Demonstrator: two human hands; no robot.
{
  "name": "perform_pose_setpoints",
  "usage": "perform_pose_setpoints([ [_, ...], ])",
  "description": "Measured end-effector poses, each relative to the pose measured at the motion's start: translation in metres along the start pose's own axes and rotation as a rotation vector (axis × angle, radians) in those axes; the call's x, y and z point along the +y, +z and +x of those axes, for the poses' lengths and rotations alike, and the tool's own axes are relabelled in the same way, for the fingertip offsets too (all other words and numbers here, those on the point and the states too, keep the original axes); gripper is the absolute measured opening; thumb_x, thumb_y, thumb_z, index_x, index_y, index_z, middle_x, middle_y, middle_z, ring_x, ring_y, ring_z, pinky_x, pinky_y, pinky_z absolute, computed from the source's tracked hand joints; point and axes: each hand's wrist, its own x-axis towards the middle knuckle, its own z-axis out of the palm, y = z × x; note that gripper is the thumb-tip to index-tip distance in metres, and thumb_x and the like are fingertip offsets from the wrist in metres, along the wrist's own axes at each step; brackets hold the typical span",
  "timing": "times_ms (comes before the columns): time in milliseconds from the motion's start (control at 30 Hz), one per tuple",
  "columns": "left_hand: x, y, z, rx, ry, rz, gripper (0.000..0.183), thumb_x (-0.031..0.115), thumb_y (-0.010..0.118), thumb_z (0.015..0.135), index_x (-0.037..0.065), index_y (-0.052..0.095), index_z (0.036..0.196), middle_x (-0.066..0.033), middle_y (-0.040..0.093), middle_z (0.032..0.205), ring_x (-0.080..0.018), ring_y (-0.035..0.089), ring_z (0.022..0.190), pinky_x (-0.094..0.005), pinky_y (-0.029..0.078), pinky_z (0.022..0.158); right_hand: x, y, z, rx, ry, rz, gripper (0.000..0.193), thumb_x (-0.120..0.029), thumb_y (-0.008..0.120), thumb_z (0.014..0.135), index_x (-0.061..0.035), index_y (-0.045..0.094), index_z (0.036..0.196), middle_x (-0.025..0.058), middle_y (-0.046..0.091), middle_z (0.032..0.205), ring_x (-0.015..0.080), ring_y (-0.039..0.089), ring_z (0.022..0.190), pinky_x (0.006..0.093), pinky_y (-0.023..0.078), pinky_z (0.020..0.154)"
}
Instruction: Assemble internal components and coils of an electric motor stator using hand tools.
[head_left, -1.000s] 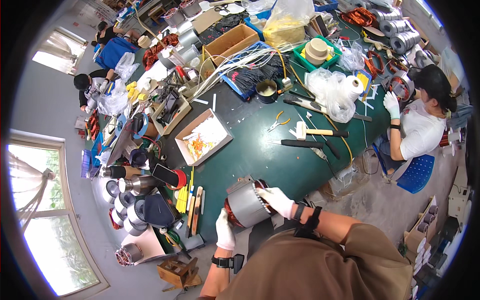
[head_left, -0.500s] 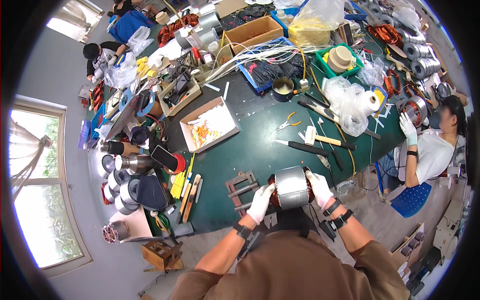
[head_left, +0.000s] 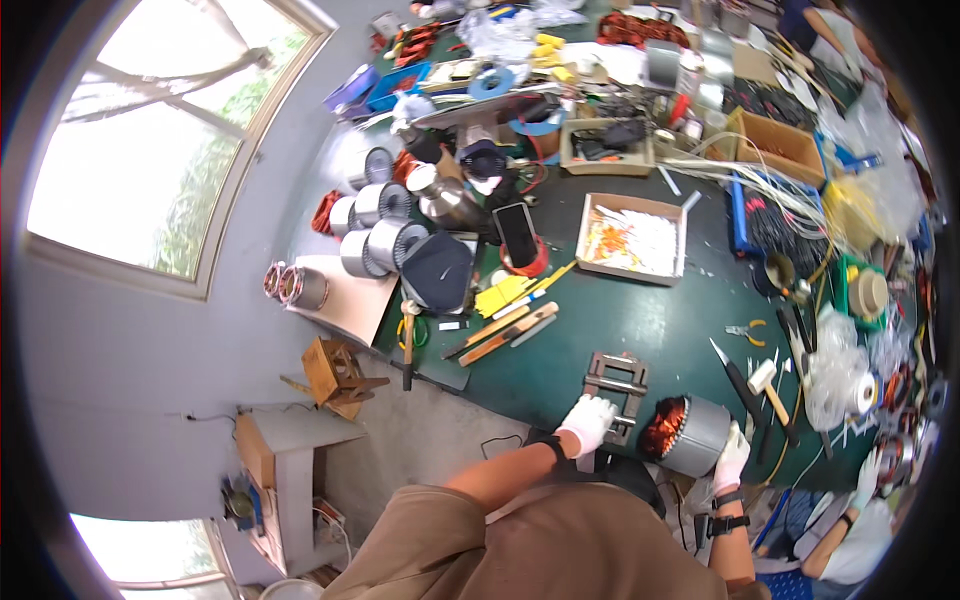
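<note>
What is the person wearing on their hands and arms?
Both the left hand and the right hand wear white gloves. Each wrist has a dark band, and the right one looks like a watch. The forearms are bare, and short brown sleeves cover the shoulders.

Daylight pours through a large window (head_left: pixel 160 150) in the grey wall (head_left: pixel 120 360), left of the green worktable (head_left: pixel 640 320).

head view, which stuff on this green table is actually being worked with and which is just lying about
In hand:
left hand on the metal frame
right hand on the grey motor stator with copper windings

Lying about:
mallet
pliers
cardboard tray
phone
dark cap
</note>
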Motion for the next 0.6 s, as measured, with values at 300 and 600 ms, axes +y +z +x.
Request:
perform_pose_setpoints([
  [300,-0.058,-0.033,-0.043,-0.091,-0.029,-0.248,0.043,0.030,0.079,0.077,0.004,0.068,0.109,-0.0168,0.073,0.105,-0.0346,0.069,0.104,-0.0471,0.046,0.095,0.001,-0.004,0.024,0.000,0.154,0.095,0.053,-0.041,0.055,0.109,0.0082,0.069,0.120,0.0062,0.071,0.106,0.0158,0.062,0.092,0.0321,0.050,0.088],
  [600,-0.247,-0.105,-0.218,0.298,-0.610,-0.542,0.055,0.047,0.082,0.072,-0.001,0.067,0.097,-0.0228,0.072,0.099,-0.0394,0.069,0.095,-0.0484,0.052,0.088,-0.017,-0.019,0.032,0.164,0.256,0.031,0.058,-0.052,0.060,0.103,0.0033,0.071,0.119,0.0086,0.072,0.108,0.0211,0.066,0.094,0.0367,0.054,0.086],
])
